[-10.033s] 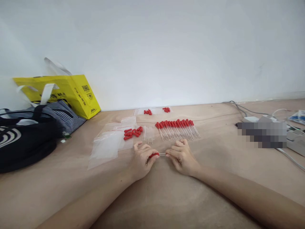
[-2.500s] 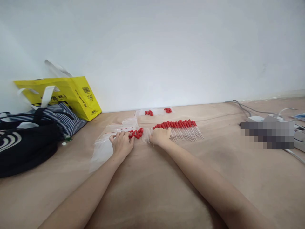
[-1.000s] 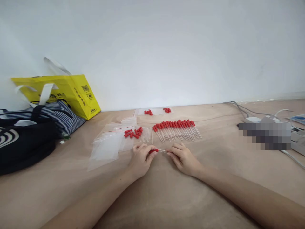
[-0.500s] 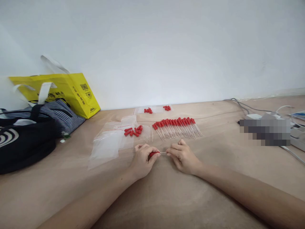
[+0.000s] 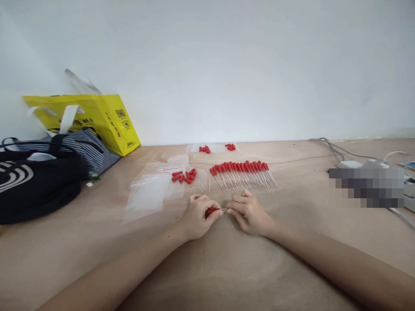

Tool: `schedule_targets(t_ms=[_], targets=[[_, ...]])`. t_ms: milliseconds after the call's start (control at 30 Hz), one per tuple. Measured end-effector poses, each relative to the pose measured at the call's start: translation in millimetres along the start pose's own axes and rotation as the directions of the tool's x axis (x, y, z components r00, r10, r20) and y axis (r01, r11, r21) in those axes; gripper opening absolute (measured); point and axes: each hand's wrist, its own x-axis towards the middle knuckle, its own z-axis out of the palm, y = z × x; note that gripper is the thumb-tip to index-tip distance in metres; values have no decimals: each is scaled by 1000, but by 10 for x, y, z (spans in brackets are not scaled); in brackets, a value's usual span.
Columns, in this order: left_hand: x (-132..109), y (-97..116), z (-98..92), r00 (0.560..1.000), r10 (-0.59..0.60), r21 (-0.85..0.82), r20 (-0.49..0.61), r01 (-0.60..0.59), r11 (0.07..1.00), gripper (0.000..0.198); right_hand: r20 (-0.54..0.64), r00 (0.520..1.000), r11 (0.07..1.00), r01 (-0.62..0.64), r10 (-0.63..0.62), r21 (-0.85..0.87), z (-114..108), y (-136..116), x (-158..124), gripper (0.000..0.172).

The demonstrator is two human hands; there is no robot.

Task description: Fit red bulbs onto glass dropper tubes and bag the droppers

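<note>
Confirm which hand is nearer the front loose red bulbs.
Left. The left hand is just in front of the red bulbs, slightly right; the right hand is farther right.

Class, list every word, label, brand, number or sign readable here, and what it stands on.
Yellow shopping bag with white handles, front: black characters, partly hidden and blurred, not quotable.
Its side: tilted black lettering, too small to read; two small black codes.
Black fabric bag: white curved emblem, no words visible.
Red bulb in the left hand: none visible.
</note>
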Motion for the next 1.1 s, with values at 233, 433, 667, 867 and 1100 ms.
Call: schedule_targets(t_ms=[233,433,667,867,1100], targets=[[-13,-60,-42,999,5,-2,-33,-5,1000,18,4,998,997,-71,71,36,-13,-48,49,23],[2,-79,-21,992,2,-3,-127,-2,1000,13,1,996,995,-93,93,25,-17,-75,72,24],[27,-116,18,996,-14,-151,-93,0,988,7,10,998,998,-60,60,26,11,-38,37,24],[16,-122,-32,995,-40,-91,-90,32,995,8,72,997,999,-34,33,13,-38,11,49,24],[15,-121,-136,975,-32,133,-221,63,989,26,14,997,991,-72,74,-112,-32,68,23,20]])
